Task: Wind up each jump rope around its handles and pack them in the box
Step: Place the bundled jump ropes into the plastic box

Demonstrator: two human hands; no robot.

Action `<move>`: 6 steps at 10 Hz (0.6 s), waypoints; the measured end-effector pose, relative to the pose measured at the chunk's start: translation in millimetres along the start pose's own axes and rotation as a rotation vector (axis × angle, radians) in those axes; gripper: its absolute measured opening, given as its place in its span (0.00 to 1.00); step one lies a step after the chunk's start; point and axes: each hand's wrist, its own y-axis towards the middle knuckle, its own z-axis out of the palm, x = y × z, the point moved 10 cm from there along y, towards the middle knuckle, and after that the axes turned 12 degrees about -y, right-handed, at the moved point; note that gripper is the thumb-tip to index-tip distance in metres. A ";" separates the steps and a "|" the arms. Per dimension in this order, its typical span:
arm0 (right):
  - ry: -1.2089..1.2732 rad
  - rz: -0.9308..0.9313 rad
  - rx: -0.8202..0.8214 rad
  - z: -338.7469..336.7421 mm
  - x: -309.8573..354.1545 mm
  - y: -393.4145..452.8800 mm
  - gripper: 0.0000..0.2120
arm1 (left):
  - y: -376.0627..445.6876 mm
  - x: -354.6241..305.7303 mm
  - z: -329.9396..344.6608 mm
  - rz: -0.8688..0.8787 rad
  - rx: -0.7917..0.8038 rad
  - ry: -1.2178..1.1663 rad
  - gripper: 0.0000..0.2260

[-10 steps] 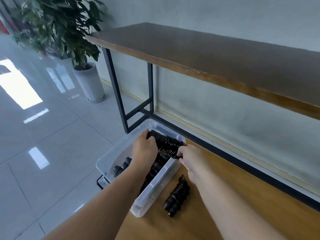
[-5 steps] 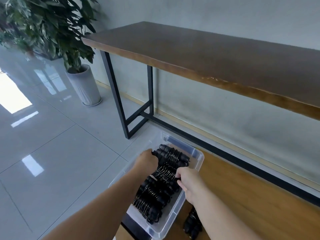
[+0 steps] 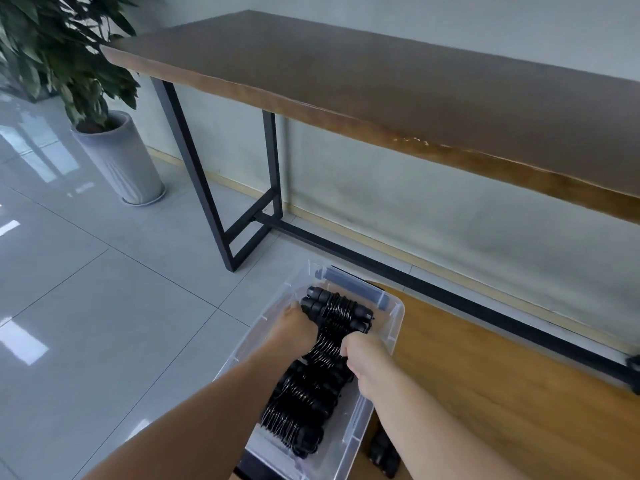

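The left hand (image 3: 294, 329) is curling its fingers around the near-left end of a wound jump rope (image 3: 337, 313), gripping the black handle caps there, while the bundle is sitting across the far end of the clear box (image 3: 394, 327). That bundle is lying on or just above the other wound ropes (image 3: 298, 407), which are filling the box toward the near end; whether it is already resting on them I cannot tell. To its right, the right hand (image 3: 367, 358) is pinching the bundle's coils and right end, fingers curled in and mostly hidden behind the knuckles. Further right, one more wound rope (image 3: 382, 455) is lying outside the box on the wooden worktop (image 3: 502, 393), partly hidden behind the right forearm and not yet packed.

The risks, as I judge them: the coils are looking springy, so if either hand is letting go before the bundle is seated, a turn could be slipping off the handles and unwinding. The box is hanging over the worktop's left edge, above the tiled floor (image 3: 104, 306); pressing down hard on the left side could be tipping it. The stack is also looking tall, so the last rope may be sitting proud of the rim.
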 end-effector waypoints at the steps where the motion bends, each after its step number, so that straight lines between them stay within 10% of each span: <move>1: -0.026 -0.013 0.026 2.0 -0.9 14.1 0.27 | 3.4 0.7 6.7 0.004 0.049 0.027 0.21; 6: -0.047 -0.071 0.081 0.8 10.6 27.1 0.31 | 2.2 -4.4 13.4 0.075 0.102 0.285 0.24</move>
